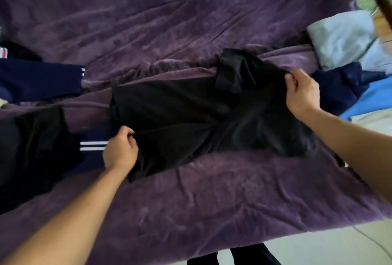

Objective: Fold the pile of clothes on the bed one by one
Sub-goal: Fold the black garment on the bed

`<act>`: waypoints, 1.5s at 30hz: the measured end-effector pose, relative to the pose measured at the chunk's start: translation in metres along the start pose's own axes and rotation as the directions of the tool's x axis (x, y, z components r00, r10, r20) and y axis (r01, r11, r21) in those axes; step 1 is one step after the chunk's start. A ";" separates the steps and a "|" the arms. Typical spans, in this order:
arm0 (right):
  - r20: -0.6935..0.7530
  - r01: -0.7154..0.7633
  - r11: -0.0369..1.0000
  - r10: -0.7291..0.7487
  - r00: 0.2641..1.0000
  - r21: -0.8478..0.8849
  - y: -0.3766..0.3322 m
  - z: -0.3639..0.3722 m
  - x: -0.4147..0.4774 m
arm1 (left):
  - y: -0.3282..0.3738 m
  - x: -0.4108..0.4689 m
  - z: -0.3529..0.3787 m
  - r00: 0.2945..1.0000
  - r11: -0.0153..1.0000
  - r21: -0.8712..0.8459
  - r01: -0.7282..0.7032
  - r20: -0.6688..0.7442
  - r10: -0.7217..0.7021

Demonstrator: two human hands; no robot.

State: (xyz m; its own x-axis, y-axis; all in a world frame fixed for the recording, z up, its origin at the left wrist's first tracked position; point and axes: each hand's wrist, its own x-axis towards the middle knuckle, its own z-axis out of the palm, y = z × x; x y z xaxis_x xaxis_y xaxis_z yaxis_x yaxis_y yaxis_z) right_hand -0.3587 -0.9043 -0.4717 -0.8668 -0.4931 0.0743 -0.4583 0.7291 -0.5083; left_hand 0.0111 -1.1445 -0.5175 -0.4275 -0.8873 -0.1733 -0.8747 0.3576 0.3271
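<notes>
A black garment (182,114) lies stretched sideways across the purple bedspread (212,196) in the middle of the view. My left hand (121,150) pinches its lower left edge. My right hand (301,93) grips its upper right end, where the cloth is bunched and partly lifted. A flap of the garment is turned over near the top right.
Dark and navy clothes with white stripes (93,146) lie at the left, with another navy piece (40,80) above them. Light blue, navy and bright blue clothes (347,56) are heaped at the right. The bed's near edge and pale floor (339,245) show at the bottom right.
</notes>
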 end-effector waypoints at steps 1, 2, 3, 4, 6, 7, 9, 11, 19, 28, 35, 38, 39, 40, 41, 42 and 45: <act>-0.012 0.008 1.000 -0.008 1.000 -0.015 -0.006 0.004 0.023 | 0.002 0.018 -0.001 0.999 0.999 0.002 0.037 -0.014 -0.037; -0.025 0.006 1.000 -0.007 1.000 -0.024 -0.011 0.009 0.045 | 0.003 0.036 -0.002 0.997 0.997 0.010 0.071 -0.033 -0.071; -0.042 0.005 1.000 -0.006 0.999 -0.023 -0.014 0.014 0.067 | 0.004 0.053 -0.002 0.994 0.995 0.018 0.101 -0.053 -0.100; -0.057 0.004 1.000 -0.005 0.998 -0.015 -0.016 0.022 0.089 | 0.004 0.070 -0.001 0.989 0.992 0.023 0.127 -0.073 -0.125; -0.067 -0.017 1.000 0.018 0.998 0.008 -0.018 0.039 0.129 | 0.004 0.102 0.000 0.979 0.985 0.020 0.173 -0.113 -0.170; -0.061 -0.040 0.999 0.041 0.997 0.010 -0.016 0.049 0.146 | 0.004 0.117 0.002 0.972 0.979 0.019 0.204 -0.125 -0.200; -0.021 -0.092 0.996 0.092 0.996 0.004 -0.007 0.068 0.167 | 0.007 0.138 0.009 0.956 0.959 0.073 0.273 -0.134 -0.262; 0.075 -0.137 0.990 0.138 0.988 -0.022 0.007 0.085 0.170 | 0.014 0.145 0.020 0.960 0.944 0.199 0.264 -0.148 -0.237; 0.094 -0.342 0.935 0.351 0.932 -0.096 0.060 0.093 0.055 | 0.099 0.105 0.100 0.928 0.913 0.176 -0.368 0.136 0.347; 0.120 -0.472 0.863 0.496 0.860 -0.178 0.122 0.061 0.038 | 0.136 0.152 0.113 0.953 0.903 0.305 -0.301 0.116 0.278; 0.040 -0.674 0.737 0.673 0.739 0.055 0.128 0.055 0.045 | 0.190 0.126 0.118 0.872 0.864 0.133 -0.485 0.005 0.489; 0.149 -0.770 0.632 0.756 0.638 0.089 0.124 0.062 0.011 | 0.202 0.093 0.143 0.775 0.813 0.035 -0.582 0.329 0.540; 0.216 -0.782 0.611 0.753 0.622 0.121 0.121 0.064 0.003 | 0.198 0.086 0.151 0.755 0.837 0.029 -0.547 0.449 0.478; 0.264 -0.794 0.561 0.749 0.608 0.236 0.119 0.066 0.002 | 0.194 0.082 0.156 0.745 0.861 0.009 -0.508 0.505 0.435; 0.307 -0.795 0.480 0.744 0.593 0.371 0.115 0.065 0.007 | 0.189 0.081 0.157 0.760 0.887 -0.046 -0.460 0.497 0.420; 0.322 -0.780 0.415 0.742 0.588 0.469 0.107 0.058 0.015 | 0.185 0.082 0.153 0.796 0.910 -0.120 -0.396 0.449 0.405; 0.289 -0.628 0.456 0.614 0.735 0.631 0.072 0.029 0.038 | 0.161 0.087 0.128 0.928 0.949 -0.247 -0.197 0.265 0.262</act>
State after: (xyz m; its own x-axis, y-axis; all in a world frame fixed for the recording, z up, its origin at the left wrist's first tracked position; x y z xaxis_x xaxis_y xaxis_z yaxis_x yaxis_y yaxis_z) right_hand -0.4196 -0.8840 -0.5301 -0.8616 -0.0520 -0.5049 0.4595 0.3426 -0.8195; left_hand -0.1961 -1.1269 -0.5986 -0.6861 -0.6526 -0.3216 -0.6894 0.4420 0.5739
